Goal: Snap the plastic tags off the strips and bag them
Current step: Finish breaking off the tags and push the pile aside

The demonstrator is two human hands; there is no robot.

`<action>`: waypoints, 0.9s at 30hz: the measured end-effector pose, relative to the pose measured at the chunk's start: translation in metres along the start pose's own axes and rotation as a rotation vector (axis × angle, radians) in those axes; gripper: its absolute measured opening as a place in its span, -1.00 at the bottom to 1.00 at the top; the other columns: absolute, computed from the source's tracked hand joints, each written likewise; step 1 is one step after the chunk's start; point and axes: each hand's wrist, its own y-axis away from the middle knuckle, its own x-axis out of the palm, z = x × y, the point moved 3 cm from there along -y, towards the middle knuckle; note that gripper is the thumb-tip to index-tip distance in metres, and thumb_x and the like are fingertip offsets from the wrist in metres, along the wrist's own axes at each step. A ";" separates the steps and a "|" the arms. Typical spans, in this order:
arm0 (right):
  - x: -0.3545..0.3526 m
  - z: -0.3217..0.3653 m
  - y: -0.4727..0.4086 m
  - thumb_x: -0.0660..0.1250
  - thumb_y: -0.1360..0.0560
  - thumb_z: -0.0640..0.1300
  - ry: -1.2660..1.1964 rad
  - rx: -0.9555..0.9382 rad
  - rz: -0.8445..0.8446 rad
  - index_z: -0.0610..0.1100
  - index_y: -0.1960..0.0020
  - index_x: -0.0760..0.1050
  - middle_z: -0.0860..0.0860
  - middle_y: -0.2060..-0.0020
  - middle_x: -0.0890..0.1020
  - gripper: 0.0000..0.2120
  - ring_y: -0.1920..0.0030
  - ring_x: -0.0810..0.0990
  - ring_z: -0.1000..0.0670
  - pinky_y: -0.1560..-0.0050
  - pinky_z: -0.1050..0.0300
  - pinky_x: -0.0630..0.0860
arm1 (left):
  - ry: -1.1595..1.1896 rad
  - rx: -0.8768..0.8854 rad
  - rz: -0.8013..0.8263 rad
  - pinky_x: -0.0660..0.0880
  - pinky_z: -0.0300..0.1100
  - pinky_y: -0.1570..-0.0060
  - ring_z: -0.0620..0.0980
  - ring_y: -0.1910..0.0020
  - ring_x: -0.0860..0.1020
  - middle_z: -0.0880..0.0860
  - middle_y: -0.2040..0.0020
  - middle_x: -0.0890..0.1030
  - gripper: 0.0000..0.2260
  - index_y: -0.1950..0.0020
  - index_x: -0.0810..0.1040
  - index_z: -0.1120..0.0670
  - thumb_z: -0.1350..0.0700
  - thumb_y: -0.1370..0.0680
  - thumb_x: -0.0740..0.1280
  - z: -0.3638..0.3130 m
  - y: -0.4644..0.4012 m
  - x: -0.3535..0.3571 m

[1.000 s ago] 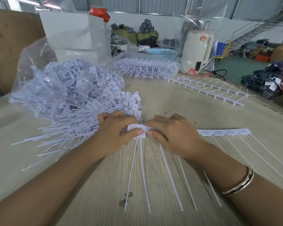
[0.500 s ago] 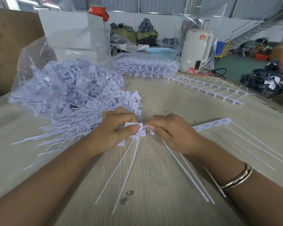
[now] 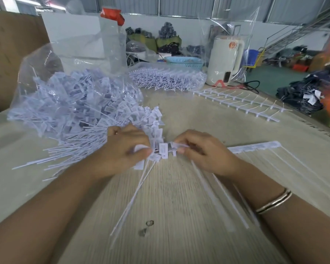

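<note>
My left hand (image 3: 125, 149) grips a small bunch of white tags (image 3: 155, 156) by their heads, their long thin tails slanting down toward me. My right hand (image 3: 200, 151) pinches the near end of a white tag strip (image 3: 255, 146) that runs off to the right, its tails hanging toward me. Between the two hands one tag head (image 3: 163, 150) stands upright. A big heap of loose tags (image 3: 80, 115) lies to the left, spilling out of a clear plastic bag (image 3: 46, 60).
A bare white runner frame (image 3: 236, 101) lies at the far right of the wooden table (image 3: 179, 216). A second bag of tag strips (image 3: 166, 78) sits at the back beside a white kettle (image 3: 225, 58) and a blue basket (image 3: 183, 62).
The left hand has pulled left with its snapped-off tags, their tails swinging to a slant. The strip in the right hand has tilted, its far end rising.
</note>
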 end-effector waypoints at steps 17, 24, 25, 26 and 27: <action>0.002 0.020 -0.003 0.37 -0.47 -0.10 0.052 -0.001 -0.007 -0.14 -0.16 0.48 0.03 -0.02 0.61 -0.71 0.00 0.58 0.03 -0.02 0.11 0.46 | -0.006 -0.046 -0.164 0.03 -0.18 0.02 -0.21 -0.03 0.34 -0.15 0.24 0.51 -0.68 0.27 0.49 0.00 -0.18 -0.46 0.13 -0.019 -0.006 0.015; 0.005 0.018 -0.005 0.37 -0.47 -0.01 0.269 -0.009 -0.083 -0.10 -0.04 0.60 0.02 0.12 0.65 -0.78 0.20 0.60 -0.05 0.19 0.15 0.39 | -0.034 -0.005 -0.138 0.04 -0.16 0.07 -0.26 0.01 0.35 -0.10 0.30 0.51 -0.67 0.27 0.43 -0.14 -0.30 -0.42 0.01 -0.021 -0.006 0.018; 0.004 0.021 -0.005 0.33 -0.48 0.01 0.292 -0.025 -0.090 -0.08 -0.04 0.61 0.03 0.14 0.66 -0.77 0.23 0.61 -0.06 0.20 0.17 0.36 | -0.024 0.006 -0.154 0.05 -0.15 0.06 -0.25 0.01 0.36 -0.13 0.31 0.50 -0.71 0.27 0.43 -0.16 -0.29 -0.42 0.04 -0.021 -0.006 0.017; 0.004 0.023 -0.005 0.28 -0.49 0.03 0.313 -0.032 -0.086 -0.06 -0.04 0.62 0.03 0.16 0.66 -0.75 0.26 0.60 -0.06 0.20 0.17 0.35 | -0.010 0.020 -0.170 0.07 -0.16 0.02 -0.25 0.01 0.37 -0.16 0.31 0.50 -0.73 0.26 0.44 -0.18 -0.28 -0.43 0.07 -0.020 -0.006 0.016; 0.005 0.024 -0.004 0.24 -0.50 0.04 0.330 -0.034 -0.078 -0.05 -0.04 0.62 0.04 0.18 0.66 -0.74 0.27 0.60 -0.06 0.20 0.16 0.37 | 0.002 0.032 -0.185 0.07 -0.23 -0.04 -0.26 0.00 0.37 -0.17 0.30 0.51 -0.73 0.25 0.46 -0.16 -0.27 -0.43 0.09 -0.018 -0.006 0.014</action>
